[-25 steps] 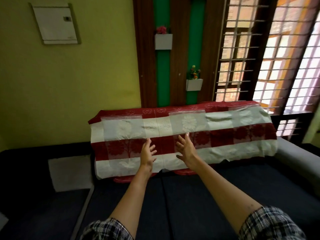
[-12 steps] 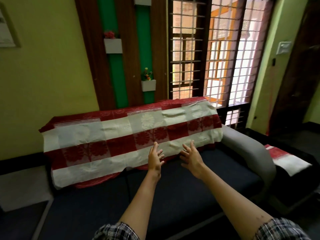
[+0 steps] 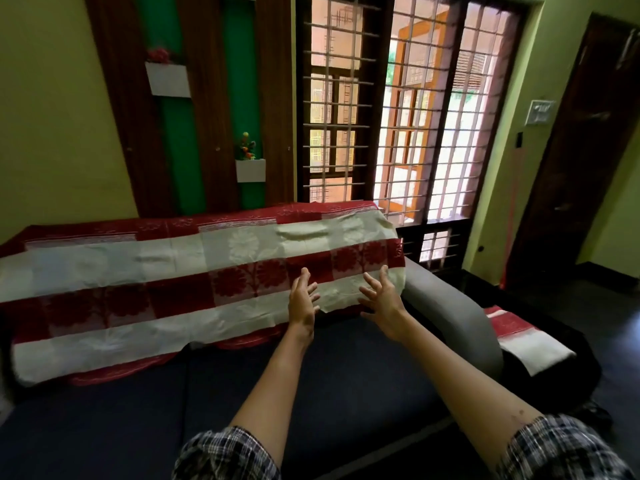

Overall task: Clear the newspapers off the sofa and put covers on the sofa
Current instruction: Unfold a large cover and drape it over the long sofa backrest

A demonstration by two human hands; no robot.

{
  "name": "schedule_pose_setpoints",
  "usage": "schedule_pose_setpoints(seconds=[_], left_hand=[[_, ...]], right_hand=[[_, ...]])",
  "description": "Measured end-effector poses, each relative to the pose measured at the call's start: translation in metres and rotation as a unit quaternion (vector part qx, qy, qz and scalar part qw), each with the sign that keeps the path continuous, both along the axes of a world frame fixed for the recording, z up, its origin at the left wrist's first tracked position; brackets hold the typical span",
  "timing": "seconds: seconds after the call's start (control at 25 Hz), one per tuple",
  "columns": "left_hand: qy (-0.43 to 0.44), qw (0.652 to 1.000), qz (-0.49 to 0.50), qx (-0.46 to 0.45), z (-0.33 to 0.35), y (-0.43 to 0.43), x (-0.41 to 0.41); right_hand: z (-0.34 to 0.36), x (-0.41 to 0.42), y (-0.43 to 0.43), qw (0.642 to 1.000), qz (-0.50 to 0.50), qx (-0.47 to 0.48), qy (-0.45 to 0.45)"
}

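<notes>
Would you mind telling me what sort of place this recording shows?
Most likely a living room in a home: a dark blue cushioned sofa with a red-and-cream flower-patterned cloth cover over its backrest, a tall grilled window, and a white box-shaped wall planter holding flowers.

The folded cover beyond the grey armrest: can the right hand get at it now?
Probably not directly: the grey armrest stands between the right hand and the folded cover.

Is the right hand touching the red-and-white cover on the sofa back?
Cannot tell. In the head view the right hand, fingers spread, overlaps the cover at its lower white stripe, but this single angle shows neither contact nor a gap.
</notes>
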State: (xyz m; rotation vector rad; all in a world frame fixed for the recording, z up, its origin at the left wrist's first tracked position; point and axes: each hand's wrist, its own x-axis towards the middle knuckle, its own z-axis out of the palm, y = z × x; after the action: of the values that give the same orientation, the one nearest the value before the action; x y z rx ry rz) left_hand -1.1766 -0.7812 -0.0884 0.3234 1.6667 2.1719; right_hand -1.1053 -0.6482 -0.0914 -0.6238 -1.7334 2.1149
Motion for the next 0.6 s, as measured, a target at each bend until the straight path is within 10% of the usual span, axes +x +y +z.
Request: schedule_pose_setpoints(seconds=[0.6], left_hand=[[-0.026, 0.997, 0.070, -0.004, -0.003, 0.173, -0.221]], right_hand=[[-0.006, -0.215, 0.176, 0.999, 0.049, -0.017, -0.016]])
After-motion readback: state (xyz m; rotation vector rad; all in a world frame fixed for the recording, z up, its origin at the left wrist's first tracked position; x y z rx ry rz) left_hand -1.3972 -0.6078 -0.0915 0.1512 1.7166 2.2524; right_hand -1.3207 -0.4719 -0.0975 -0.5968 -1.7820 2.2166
